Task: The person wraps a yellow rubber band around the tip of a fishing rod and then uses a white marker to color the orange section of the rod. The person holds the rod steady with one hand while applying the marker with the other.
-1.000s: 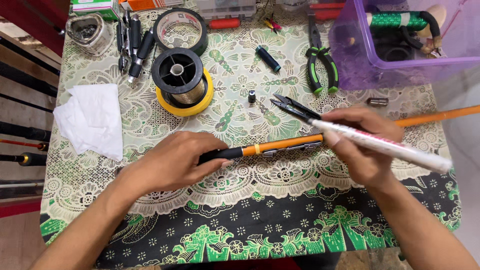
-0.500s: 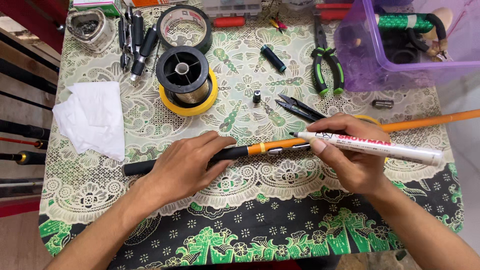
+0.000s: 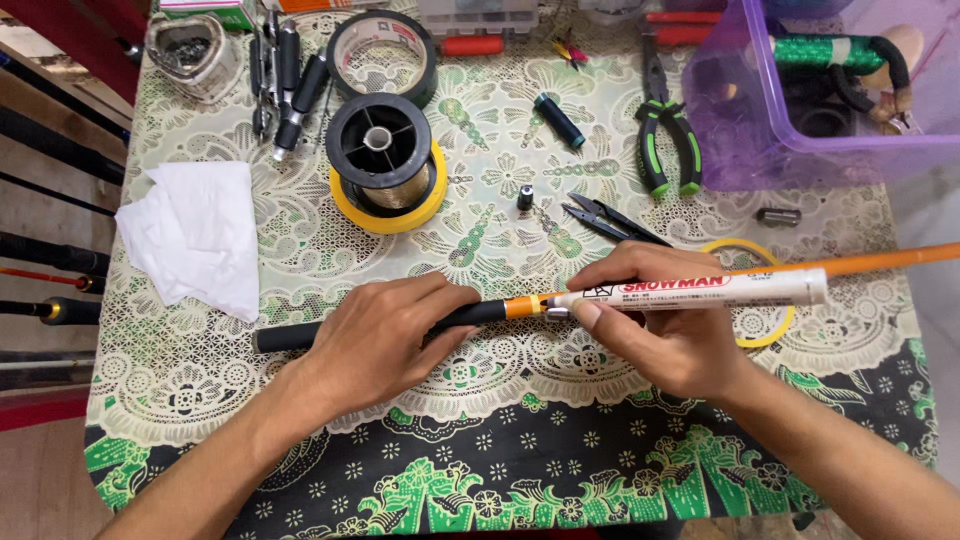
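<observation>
Lying flatter than half a second ago, white marker pinched in right hand, tip at orange-black rod, left hand gripping its dark handle.

Worktop: before you, covered edge to edge by a patterned cloth, pale green and cream with lace-like scallops; the border nearest you turns black with bright green leaves and small white flowers.

Floor: to your left, a bare pinkish-tan surface.

Rods: several dark, slim ones lie side by side on your left, just off the worktop's edge.

Light: even, daylight-like, with soft shadows.
</observation>
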